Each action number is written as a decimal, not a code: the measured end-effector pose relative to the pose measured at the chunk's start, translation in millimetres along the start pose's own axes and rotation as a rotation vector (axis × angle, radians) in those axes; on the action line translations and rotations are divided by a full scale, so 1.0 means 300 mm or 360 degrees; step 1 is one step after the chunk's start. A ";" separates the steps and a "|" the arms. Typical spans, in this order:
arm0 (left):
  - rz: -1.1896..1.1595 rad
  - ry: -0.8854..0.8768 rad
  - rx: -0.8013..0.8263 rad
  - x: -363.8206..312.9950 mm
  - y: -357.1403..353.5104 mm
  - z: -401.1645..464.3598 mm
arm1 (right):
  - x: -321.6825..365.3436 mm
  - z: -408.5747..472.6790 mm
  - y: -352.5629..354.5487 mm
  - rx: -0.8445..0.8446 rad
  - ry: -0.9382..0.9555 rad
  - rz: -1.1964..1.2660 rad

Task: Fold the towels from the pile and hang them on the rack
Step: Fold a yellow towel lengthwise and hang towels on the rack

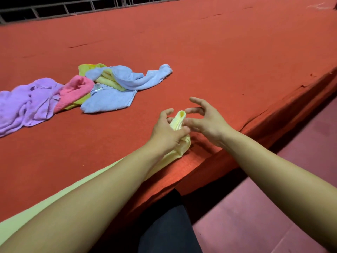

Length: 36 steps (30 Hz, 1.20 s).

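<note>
A red felt-covered table (218, 52) fills most of the view, its cloth torn along the near edge. Beyond its far edge runs a metal railing (63, 8). Pinkish tiled floor (273, 207) lies below.

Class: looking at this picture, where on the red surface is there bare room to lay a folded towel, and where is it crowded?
Bare: the red surface beyond and right of the towel pile, and the strip between pile and left hand. Crowded: the pile itself, and the near edge where both hands work the yellow towel.
</note>
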<state>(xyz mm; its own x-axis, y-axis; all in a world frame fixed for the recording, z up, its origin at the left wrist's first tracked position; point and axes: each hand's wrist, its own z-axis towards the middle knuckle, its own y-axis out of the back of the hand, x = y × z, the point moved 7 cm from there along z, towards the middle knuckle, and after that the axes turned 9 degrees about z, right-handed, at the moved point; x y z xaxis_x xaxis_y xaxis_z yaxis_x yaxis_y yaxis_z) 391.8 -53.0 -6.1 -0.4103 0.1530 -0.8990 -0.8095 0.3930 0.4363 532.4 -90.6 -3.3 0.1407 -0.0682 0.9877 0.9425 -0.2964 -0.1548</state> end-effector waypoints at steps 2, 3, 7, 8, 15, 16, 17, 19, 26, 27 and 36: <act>0.0027 -0.0044 -0.0014 -0.003 0.016 -0.016 | 0.023 0.007 -0.029 0.0032 0.0101 -0.0147; 0.0026 -0.0059 -0.0043 -0.005 0.026 -0.022 | 0.039 0.013 -0.044 0.0035 0.0194 -0.0305; -0.0098 -0.0032 -0.0162 0.004 0.084 -0.045 | 0.081 0.031 -0.086 0.0087 0.0363 -0.0686; -0.0165 -0.0021 -0.0169 0.011 0.100 -0.052 | 0.076 0.031 -0.090 0.0150 0.0276 -0.0567; -0.0304 -0.0084 -0.0162 0.021 0.198 -0.141 | 0.047 0.021 -0.202 0.0521 0.0036 -0.0199; -0.0321 -0.0081 -0.0188 0.022 0.216 -0.150 | 0.055 0.024 -0.225 0.0536 0.0010 -0.0113; -0.0347 -0.0072 -0.0222 0.025 0.238 -0.158 | 0.060 0.030 -0.244 0.0546 -0.0039 -0.0035; -0.0391 -0.0045 -0.0281 0.036 0.281 -0.167 | 0.068 0.038 -0.279 0.0571 -0.0144 0.0047; -0.0520 -0.0006 -0.0365 0.087 0.411 -0.262 | 0.124 0.008 -0.463 0.0824 0.0047 -0.0298; -0.0524 -0.0018 -0.0391 0.094 0.435 -0.283 | 0.130 0.004 -0.503 0.0848 0.0038 -0.0303; -0.0510 -0.0028 -0.0740 0.205 0.704 -0.481 | 0.145 -0.075 -0.923 0.1363 0.0146 -0.0659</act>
<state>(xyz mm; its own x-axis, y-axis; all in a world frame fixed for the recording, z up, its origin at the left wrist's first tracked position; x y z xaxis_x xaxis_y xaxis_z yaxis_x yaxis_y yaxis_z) 135.0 -91.4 36.2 -0.1100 0.1084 -0.9880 -0.9939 -0.0178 0.1087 270.8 -33.0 82.2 -0.2440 -0.1997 0.9490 0.8190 0.4816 0.3119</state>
